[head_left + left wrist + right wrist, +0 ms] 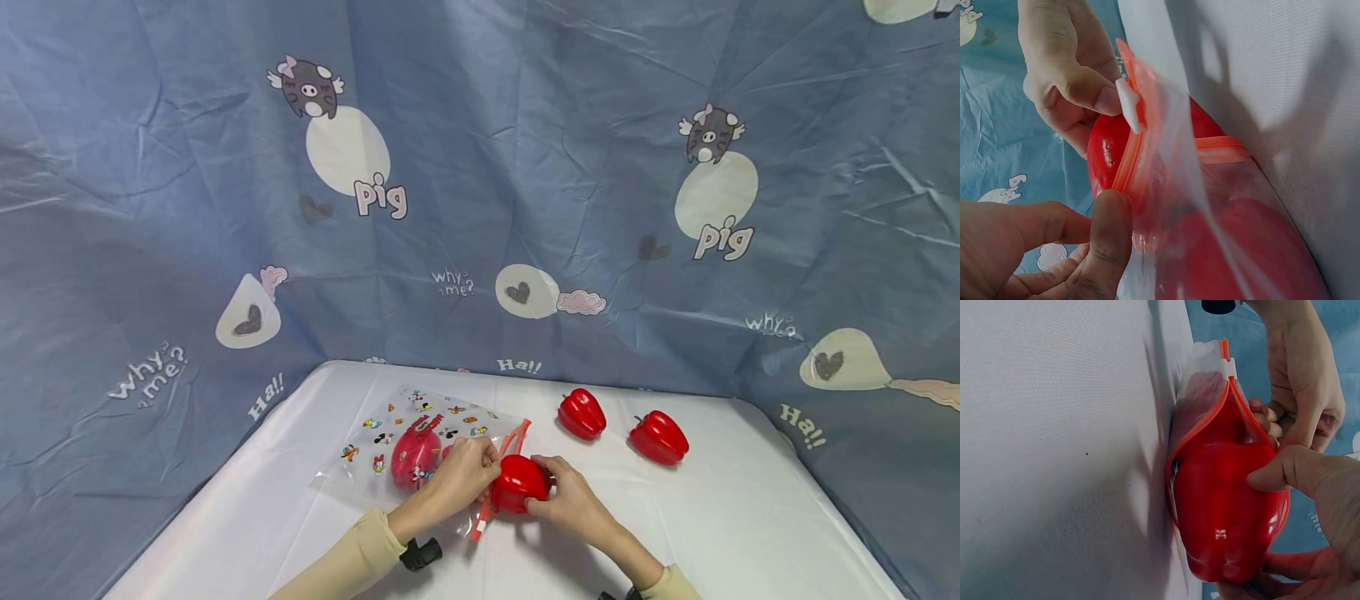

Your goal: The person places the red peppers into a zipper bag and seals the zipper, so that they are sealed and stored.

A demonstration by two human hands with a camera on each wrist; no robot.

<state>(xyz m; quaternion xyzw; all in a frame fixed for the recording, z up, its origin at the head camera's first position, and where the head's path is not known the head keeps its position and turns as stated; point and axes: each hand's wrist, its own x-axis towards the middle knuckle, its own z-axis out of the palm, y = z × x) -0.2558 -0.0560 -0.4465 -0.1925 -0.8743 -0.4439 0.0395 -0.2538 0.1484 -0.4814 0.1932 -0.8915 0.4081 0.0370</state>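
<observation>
A clear zip bag (375, 433) printed with cartoon figures lies on the table, its red-orange zip edge toward the right. Inside it shows a red bell pepper (415, 458), with more red partly hidden by my left hand (467, 472). That hand pinches the upper lip of the bag's mouth between thumb and fingers. My right hand (570, 500) grips another red bell pepper (1229, 506) from its right side, thumb on top. This pepper sits in the mouth, the zip lips (1200, 428) spread around it. A white slider (1127, 105) is at one end of the zip.
Two more red bell peppers, one at the back (582, 414) and one farther right (658, 437), lie on the white-covered table (720, 533). A blue patterned cloth (465, 167) hangs behind the table's far edge.
</observation>
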